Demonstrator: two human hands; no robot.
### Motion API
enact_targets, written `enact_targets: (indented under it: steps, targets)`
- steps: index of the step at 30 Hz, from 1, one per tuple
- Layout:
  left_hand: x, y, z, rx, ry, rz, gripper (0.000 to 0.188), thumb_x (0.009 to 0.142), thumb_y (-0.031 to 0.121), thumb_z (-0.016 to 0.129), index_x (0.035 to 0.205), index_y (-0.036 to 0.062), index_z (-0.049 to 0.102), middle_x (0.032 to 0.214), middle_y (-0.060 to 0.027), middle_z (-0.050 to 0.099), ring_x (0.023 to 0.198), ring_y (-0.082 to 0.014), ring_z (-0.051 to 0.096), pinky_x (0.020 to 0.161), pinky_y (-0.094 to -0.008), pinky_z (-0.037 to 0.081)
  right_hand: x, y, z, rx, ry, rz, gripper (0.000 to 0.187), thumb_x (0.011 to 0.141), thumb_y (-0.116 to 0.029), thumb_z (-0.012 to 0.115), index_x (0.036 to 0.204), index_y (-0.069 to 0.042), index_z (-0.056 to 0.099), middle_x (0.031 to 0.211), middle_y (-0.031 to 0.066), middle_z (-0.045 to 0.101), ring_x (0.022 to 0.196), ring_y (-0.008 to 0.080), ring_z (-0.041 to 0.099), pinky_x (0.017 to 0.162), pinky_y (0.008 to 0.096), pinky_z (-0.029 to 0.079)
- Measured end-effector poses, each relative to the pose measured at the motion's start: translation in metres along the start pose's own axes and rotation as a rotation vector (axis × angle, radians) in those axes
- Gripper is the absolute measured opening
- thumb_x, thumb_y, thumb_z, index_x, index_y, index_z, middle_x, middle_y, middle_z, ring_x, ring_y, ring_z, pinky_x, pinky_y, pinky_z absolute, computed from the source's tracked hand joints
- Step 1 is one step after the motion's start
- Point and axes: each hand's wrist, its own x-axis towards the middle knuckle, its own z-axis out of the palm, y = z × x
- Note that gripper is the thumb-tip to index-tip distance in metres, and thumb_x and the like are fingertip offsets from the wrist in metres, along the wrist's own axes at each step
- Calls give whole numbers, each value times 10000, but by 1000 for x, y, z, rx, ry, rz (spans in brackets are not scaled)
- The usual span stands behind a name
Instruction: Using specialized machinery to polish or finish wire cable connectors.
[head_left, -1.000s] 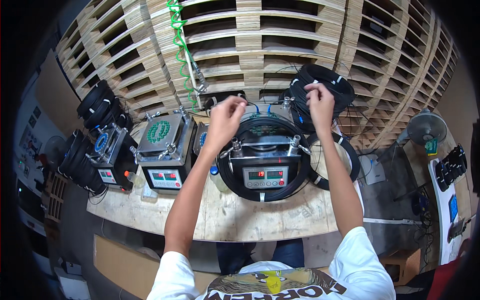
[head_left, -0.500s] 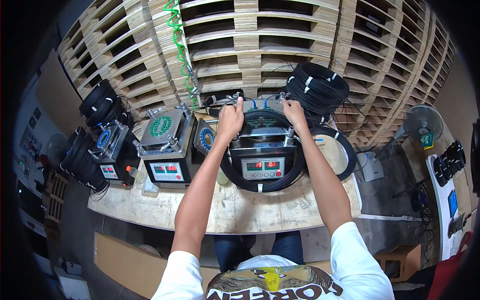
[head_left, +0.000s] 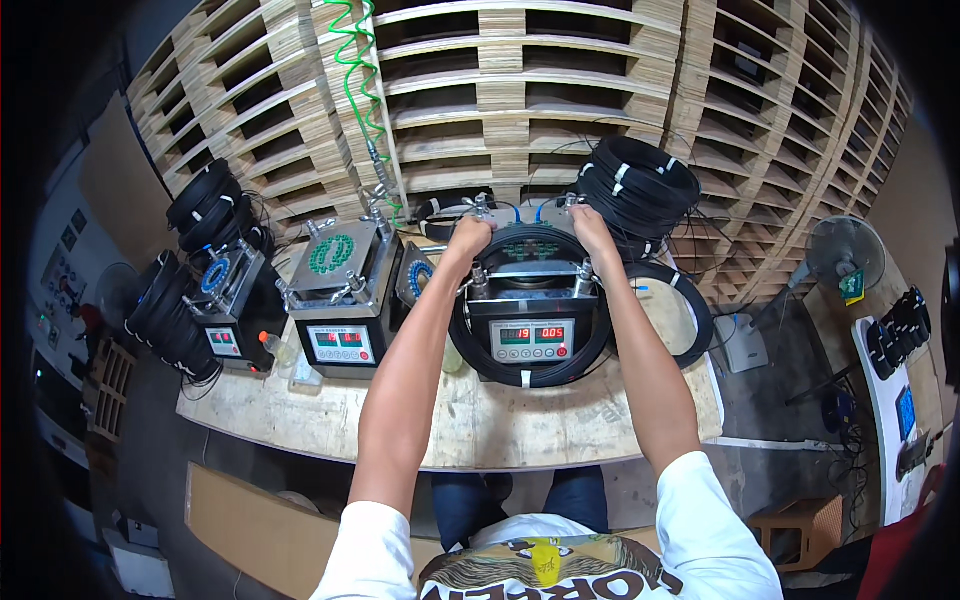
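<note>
In front of me stands a polishing machine [head_left: 531,343] with a red digital display and metal clamps at its corners. A coil of black cable [head_left: 526,379], tied with white bands, hangs around it. Both my arms reach over the coil to the machine's far side. My left hand [head_left: 471,238] is closed just below the far left clamp [head_left: 481,205]. My right hand [head_left: 592,228] is closed beside the far right clamp [head_left: 573,201]. What the fingers grip is hidden. Two blue-ended cables [head_left: 539,214] rise between the hands from the top plate [head_left: 530,268].
Two similar machines [head_left: 340,343] [head_left: 224,342] stand to the left, near an orange-capped bottle [head_left: 270,343]. Black cable coils [head_left: 640,185] are stacked at the back right and far left. Wooden pallets [head_left: 500,85] rise behind the table [head_left: 330,420]. A fan [head_left: 845,252] is at right.
Both hands have slid slightly down from the tops of the far clamps, and my left thumb no longer points up. The digits on the machine's display differ. The view has shifted slightly.
</note>
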Motion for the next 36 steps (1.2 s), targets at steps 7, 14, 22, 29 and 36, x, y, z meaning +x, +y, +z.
enact_targets:
  steps: [7,14,22,29,36]
  targets:
    - [-14,10,0,-26,109,-66,583,806,82,488,1378,-31,477,1351,-221,549,1273,-308,515,1038,-355,388,-13,-2,6,-186,128,63,373,839,-161,548,1159,-4,655,1132,243,675,1099,372,640,951,381,471]
    - [-1,23,13,33,72,-128,565,820,79,456,1382,46,508,1391,-226,534,1305,-346,500,1042,-397,404,-4,4,-8,-194,98,-26,398,811,-137,555,1179,-17,647,1129,261,672,1107,395,633,966,400,471]
    - [0,15,10,136,167,17,458,807,88,480,1248,17,581,1235,-241,625,1189,-356,585,1000,-363,425,-16,-18,-5,-252,128,-68,356,959,-242,480,1176,-6,635,1146,259,664,1125,421,613,966,421,474]
    - [-4,16,7,122,130,54,372,802,84,482,1134,9,634,1179,-244,644,1119,-365,612,969,-365,443,-23,-26,-4,-402,153,33,442,1012,-355,393,1155,-21,646,1131,274,657,1105,465,597,977,494,458]
    - [12,-4,7,148,235,89,425,805,100,459,1199,25,600,1167,-269,649,1162,-401,597,986,-410,446,-20,-25,-2,-393,100,-32,452,1028,-360,374,1125,-21,657,1126,276,656,1107,475,587,964,500,461]
